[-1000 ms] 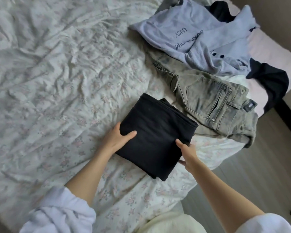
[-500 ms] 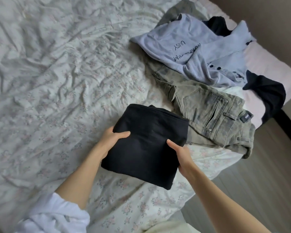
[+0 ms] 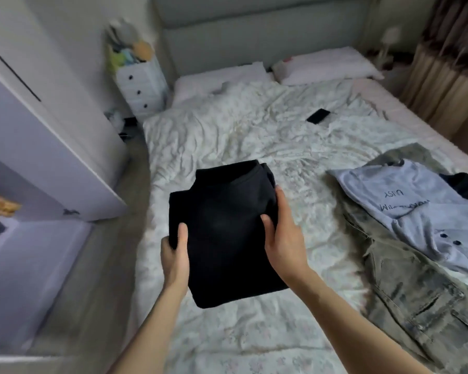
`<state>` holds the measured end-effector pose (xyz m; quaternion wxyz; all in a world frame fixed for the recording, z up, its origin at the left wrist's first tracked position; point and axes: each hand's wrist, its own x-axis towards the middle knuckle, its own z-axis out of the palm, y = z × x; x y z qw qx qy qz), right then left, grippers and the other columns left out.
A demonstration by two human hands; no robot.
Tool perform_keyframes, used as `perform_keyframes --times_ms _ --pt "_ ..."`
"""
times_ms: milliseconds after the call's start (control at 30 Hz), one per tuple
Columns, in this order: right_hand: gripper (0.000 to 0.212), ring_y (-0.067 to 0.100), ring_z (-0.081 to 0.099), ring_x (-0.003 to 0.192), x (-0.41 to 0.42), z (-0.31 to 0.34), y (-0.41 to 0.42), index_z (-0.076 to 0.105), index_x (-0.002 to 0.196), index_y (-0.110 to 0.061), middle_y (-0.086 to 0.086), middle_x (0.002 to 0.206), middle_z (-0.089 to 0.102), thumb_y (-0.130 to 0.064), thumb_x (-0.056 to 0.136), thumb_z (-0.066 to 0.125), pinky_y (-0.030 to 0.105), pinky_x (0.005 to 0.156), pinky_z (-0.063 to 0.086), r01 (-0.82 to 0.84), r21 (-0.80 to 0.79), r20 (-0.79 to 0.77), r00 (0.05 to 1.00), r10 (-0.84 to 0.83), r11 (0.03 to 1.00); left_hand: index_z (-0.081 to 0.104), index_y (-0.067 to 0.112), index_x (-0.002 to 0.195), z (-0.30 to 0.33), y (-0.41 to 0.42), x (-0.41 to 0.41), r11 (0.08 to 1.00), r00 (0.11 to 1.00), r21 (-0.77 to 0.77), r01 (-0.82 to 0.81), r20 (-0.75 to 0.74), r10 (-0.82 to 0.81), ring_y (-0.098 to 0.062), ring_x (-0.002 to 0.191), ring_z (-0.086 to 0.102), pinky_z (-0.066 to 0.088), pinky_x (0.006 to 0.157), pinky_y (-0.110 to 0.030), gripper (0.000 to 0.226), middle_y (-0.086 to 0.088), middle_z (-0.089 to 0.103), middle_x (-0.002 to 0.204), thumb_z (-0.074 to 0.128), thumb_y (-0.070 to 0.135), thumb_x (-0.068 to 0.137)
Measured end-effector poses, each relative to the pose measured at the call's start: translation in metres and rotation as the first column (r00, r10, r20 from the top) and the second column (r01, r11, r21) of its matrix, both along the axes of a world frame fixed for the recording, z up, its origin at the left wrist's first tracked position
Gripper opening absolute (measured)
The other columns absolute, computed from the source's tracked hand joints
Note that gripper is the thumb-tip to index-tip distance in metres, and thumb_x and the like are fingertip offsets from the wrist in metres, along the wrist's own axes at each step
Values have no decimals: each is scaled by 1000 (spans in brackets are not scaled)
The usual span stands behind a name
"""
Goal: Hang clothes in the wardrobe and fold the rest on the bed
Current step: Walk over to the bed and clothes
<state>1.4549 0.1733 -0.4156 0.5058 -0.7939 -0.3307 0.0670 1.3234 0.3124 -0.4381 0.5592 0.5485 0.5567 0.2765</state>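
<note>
White bed [image 3: 254, 136] lies under my folded black top [image 3: 227, 233]. My left hand [image 3: 174, 255] and right hand [image 3: 283, 238] pinch its sides. Folding looks done; next I must set it down flat.

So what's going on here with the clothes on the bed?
A person holds a folded black garment in both hands, the left hand gripping its near left edge and the right hand its right side, lifted above the bed. To the right, grey jeans and a light blue sweatshirt lie unfolded on the bed. A wardrobe door stands to the left. A black phone lies farther up the bed.
</note>
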Motion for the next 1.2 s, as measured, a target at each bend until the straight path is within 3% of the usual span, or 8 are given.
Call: perform_keyframes --times_ms 100,233,367,533,833,1000,1100,1200 --pt "50 16 52 117 -34 45 34 20 145 -30 -14 141 42 -34 98 36 26 90 40 -106 110 -8 994 108 988 46 12 119 54 11 -49 956 984 252 -152 -55 171 -23 106 52 42 93 -37 48 -3 54 114 47 51 91" --pt "44 23 60 97 -93 90 80 25 140 -20 -12 108 51 -34 98 32 33 77 44 -211 174 -32 975 219 962 47 8 116 115 30 -124 838 943 452 -306 22 332 -21 92 54 40 75 -30 39 -3 56 100 53 39 92" --pt "45 8 49 100 -184 143 142 24 142 -14 -12 117 45 -28 100 31 23 83 37 -359 298 -17 924 382 884 44 13 124 176 61 -229 676 895 642 -362 37 444 -18 95 54 41 76 -29 45 5 54 102 55 41 90" --pt "47 -8 40 104 -310 189 219 21 144 -14 -20 120 40 -23 100 32 16 90 33 -463 464 45 864 502 755 42 18 127 234 107 -362 544 843 728 -418 88 530 -20 105 57 48 83 -32 61 1 56 120 65 48 80" --pt "44 4 34 123 -440 257 312 22 144 -11 -4 137 35 -14 101 31 12 98 25 -426 623 56 861 506 656 29 24 139 322 174 -493 503 893 796 -338 102 439 -14 118 50 45 97 -32 85 7 45 135 76 44 71" --pt "42 -13 33 106 -454 287 355 24 141 -7 -9 128 35 -9 100 31 -10 80 24 -426 673 69 851 521 605 44 24 132 360 219 -525 728 901 549 -411 365 234 -14 106 60 51 93 -36 71 6 59 124 78 38 71" --pt "42 -8 34 110 -444 293 379 26 141 -6 -8 128 35 -8 100 33 -5 83 25 -477 626 107 837 537 617 59 23 121 362 249 -538 914 907 322 -247 408 102 -19 105 63 46 100 -41 58 2 67 114 78 43 70" --pt "41 2 37 117 -429 287 409 30 141 -10 -10 128 38 -13 100 35 9 93 26 -545 557 115 798 592 627 60 22 118 346 279 -530 911 898 314 -268 423 119 -21 104 63 47 99 -42 56 1 68 113 82 33 67"
